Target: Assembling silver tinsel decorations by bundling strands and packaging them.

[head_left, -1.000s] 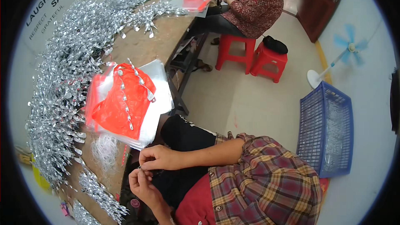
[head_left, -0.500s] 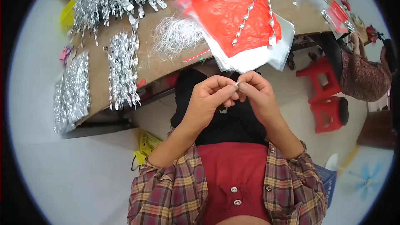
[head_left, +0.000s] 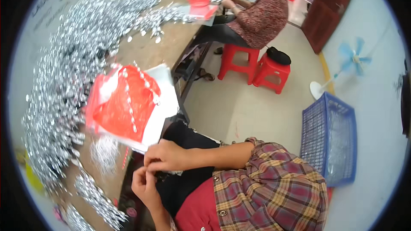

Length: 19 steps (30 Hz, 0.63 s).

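My right hand (head_left: 167,155) and my left hand (head_left: 144,184) are close together over my lap, beside the table edge. Fingers of both are pinched, and whatever is between them is too small to make out. Just beyond them, red plastic sheeting (head_left: 122,117) lies on white sheets (head_left: 165,102) at the table's edge. Two twisted silver strands (head_left: 128,96) rest on the red plastic. To its near left sits a tangle of white string (head_left: 105,154), with a red-and-white striped stick (head_left: 125,158) alongside.
Twisted silver strands (head_left: 60,94) heap along the table (head_left: 132,53); a bundle (head_left: 98,201) lies nearer. Another person (head_left: 265,15) sits on a red stool (head_left: 239,60) at the far end. A second stool (head_left: 274,75), a blue fan (head_left: 355,57) and a blue basket (head_left: 329,139) stand at right.
My view has swung to the right, bringing the seated person, fan and basket further in. My hands remain close together, fingers pinched; they now appear further left.
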Motion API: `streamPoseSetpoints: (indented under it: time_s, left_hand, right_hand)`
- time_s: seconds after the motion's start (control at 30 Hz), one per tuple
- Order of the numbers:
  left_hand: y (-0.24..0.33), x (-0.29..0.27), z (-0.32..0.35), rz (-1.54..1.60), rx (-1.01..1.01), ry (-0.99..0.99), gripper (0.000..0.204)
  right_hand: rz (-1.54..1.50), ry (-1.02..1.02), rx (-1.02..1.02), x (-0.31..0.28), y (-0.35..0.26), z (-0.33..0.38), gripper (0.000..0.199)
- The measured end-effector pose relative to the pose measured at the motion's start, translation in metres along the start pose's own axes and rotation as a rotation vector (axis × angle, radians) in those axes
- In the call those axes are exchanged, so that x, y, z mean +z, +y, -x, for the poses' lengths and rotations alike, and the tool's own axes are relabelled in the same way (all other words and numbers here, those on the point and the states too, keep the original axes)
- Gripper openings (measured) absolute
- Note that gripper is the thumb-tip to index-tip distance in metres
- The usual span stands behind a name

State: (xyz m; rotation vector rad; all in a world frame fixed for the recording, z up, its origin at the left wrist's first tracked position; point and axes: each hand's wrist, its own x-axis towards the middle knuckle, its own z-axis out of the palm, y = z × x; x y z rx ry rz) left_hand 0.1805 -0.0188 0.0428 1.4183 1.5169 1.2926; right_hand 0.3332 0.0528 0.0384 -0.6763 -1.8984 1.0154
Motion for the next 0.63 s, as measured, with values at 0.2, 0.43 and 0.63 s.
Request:
streamPoseSetpoints:
  time_s: [0.2, 0.43, 0.63]
  left_hand:
    - [0.011, 0.011, -0.002, 0.115, -0.063, -0.042, 0.008]
    - [0.010, 0.015, -0.006, 0.087, -0.047, -0.079, 0.009]
    - [0.012, 0.019, -0.006, 0.142, -0.092, -0.128, 0.007]
  right_hand:
    - [0.295, 0.046, -0.159, -0.014, -0.002, 0.011, 0.010]
    - [0.325, 0.022, -0.115, -0.019, 0.003, 0.015, 0.009]
    - [0.238, 0.054, 0.147, -0.063, 0.018, 0.025, 0.031]
